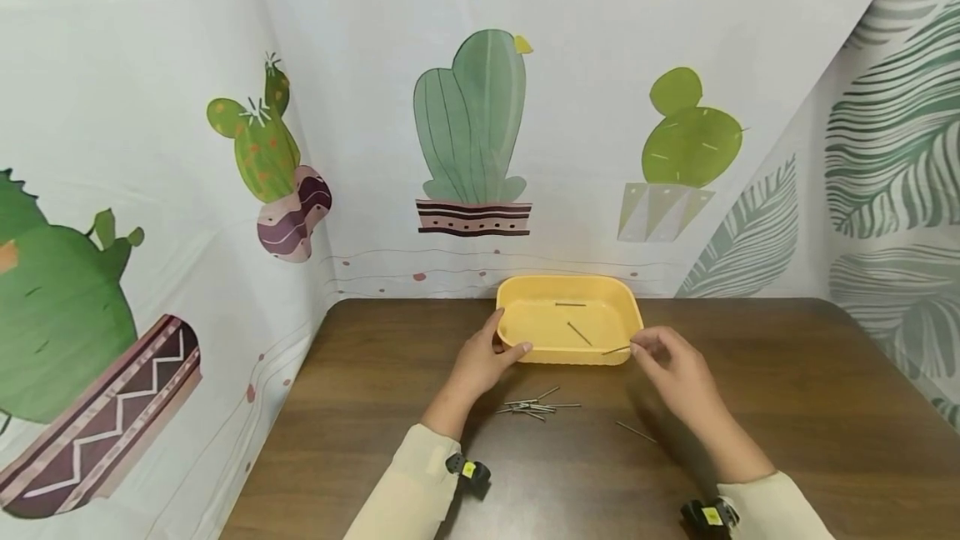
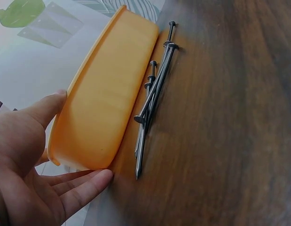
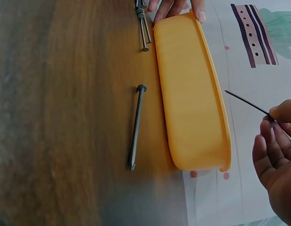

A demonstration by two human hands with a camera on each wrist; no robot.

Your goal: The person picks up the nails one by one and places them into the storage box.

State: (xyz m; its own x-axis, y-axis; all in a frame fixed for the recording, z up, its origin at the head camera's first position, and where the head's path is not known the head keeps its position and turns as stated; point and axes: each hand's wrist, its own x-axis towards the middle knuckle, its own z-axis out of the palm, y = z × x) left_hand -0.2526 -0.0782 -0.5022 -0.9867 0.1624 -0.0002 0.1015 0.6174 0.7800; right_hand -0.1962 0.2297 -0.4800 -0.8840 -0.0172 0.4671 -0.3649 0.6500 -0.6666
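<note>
A yellow plastic tray [image 1: 566,356] stands at the far side of the table. My left hand [image 1: 478,363] grips its left end, thumb at the rim and fingers around the corner. Between thumb and fingertips, my right hand [image 1: 681,373] pinches a nail [image 3: 248,102] above the tray's front right rim, its point toward the tray. Two nails lie inside the tray, one nail [image 1: 570,304] toward the back and another nail [image 1: 579,332] nearer the middle. In front of the tray is a loose pile of several nails [image 2: 154,89]. A single nail [image 3: 137,127] lies apart, to the pile's right.
The brown wooden table [image 1: 375,457] reaches back to a white cloth [image 1: 360,148] printed with cacti and leaves, close behind the tray. Each wrist wears a dark strap, one strap [image 1: 468,473] on the left and another strap [image 1: 708,515] on the right.
</note>
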